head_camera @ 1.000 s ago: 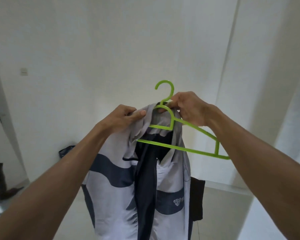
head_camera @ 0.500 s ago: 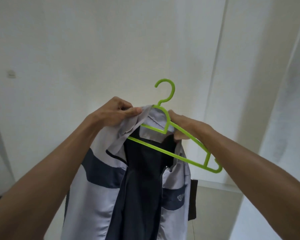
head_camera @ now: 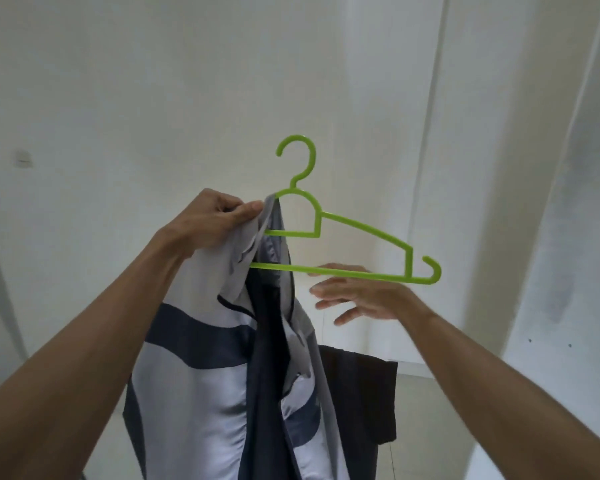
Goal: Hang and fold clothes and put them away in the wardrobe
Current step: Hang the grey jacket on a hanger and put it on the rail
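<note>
A grey jacket (head_camera: 201,382) with dark blue bands and a dark lining hangs in front of me, held up at chest height. My left hand (head_camera: 215,220) grips its collar together with the left side of a lime green plastic hanger (head_camera: 364,233). The hanger's left arm is inside the jacket; its right arm and end hook stick out bare to the right. My right hand (head_camera: 357,296) hovers just below the hanger's bottom bar with fingers spread, holding nothing.
A white wall (head_camera: 153,98) fills the background, with a white panel or door (head_camera: 520,168) at the right. A dark garment (head_camera: 361,393) hangs behind the jacket at the lower right. A small wall switch (head_camera: 23,158) sits far left.
My right hand has let go of the hanger's neck and dropped below the bottom bar, fingers spread. The hanger has levelled out and the jacket's right shoulder has slipped off it.
</note>
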Tool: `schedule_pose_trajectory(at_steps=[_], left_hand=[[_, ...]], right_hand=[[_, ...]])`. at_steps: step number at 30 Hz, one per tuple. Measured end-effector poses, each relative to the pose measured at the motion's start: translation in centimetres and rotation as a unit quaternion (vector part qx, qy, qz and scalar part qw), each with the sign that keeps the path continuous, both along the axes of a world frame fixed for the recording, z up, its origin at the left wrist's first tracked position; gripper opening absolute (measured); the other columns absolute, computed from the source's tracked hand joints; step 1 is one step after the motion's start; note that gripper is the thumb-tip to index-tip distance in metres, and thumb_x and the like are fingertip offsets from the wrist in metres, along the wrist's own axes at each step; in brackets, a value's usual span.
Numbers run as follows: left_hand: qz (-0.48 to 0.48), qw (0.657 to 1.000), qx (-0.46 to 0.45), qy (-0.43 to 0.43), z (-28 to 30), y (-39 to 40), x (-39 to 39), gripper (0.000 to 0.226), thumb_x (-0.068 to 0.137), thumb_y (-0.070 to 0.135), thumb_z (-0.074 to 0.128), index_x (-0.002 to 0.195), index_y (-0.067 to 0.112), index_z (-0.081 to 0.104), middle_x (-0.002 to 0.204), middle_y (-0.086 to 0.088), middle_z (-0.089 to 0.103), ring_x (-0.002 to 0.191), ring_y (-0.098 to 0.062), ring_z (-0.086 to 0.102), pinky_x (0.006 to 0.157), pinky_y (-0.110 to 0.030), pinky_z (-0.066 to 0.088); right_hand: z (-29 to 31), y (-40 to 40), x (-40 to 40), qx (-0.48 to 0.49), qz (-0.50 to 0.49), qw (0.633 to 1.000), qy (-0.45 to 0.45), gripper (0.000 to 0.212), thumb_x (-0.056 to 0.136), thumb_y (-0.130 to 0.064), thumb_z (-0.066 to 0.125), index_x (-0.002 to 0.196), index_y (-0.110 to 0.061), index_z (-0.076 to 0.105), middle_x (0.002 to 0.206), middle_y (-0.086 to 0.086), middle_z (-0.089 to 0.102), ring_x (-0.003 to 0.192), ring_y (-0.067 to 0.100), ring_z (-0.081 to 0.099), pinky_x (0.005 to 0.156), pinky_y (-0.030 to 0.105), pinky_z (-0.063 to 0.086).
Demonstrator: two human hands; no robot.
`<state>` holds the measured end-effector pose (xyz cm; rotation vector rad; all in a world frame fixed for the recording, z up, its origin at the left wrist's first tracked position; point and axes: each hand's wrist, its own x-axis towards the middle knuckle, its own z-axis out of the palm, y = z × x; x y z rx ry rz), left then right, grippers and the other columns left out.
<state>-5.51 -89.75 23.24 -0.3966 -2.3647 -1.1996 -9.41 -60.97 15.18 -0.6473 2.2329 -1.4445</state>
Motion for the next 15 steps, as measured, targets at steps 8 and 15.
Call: schedule_pose_trajectory(at_steps=[8, 15], left_hand=[[0.032, 0.999, 0.009, 0.013, 1.1, 0.5, -0.4, 0.073, 0.087, 0.058, 0.066, 0.073, -0.013, 0.053, 0.068, -0.007, 0.031, 0.061, -0.021, 0.028, 0.053, -0.029, 0.023], [0.056, 0.998, 0.009, 0.011, -0.1, -2.3, 0.6, 0.056, 0.088, 0.053, 0.067, 0.060, 0.011, 0.044, 0.062, -0.003, 0.024, 0.054, -0.014, 0.022, 0.047, -0.025, 0.017]], right_hand=[[-2.6, -6.4, 1.8, 0.119, -0.119, 0.958, 0.230, 0.056, 0.071, -0.031, 0.086, 0.106, -0.018, 0.045, 0.098, 0.001, 0.061, 0.086, 0.023, 0.061, 0.064, 0.032, 0.049], [-3.0, -0.9, -1.9, -0.006, -0.311, 0.930, 0.195, 0.023, 0.091, -0.009, 0.058, 0.068, -0.011, 0.059, 0.070, 0.012, 0.057, 0.065, 0.025, 0.054, 0.057, 0.037, 0.046]])
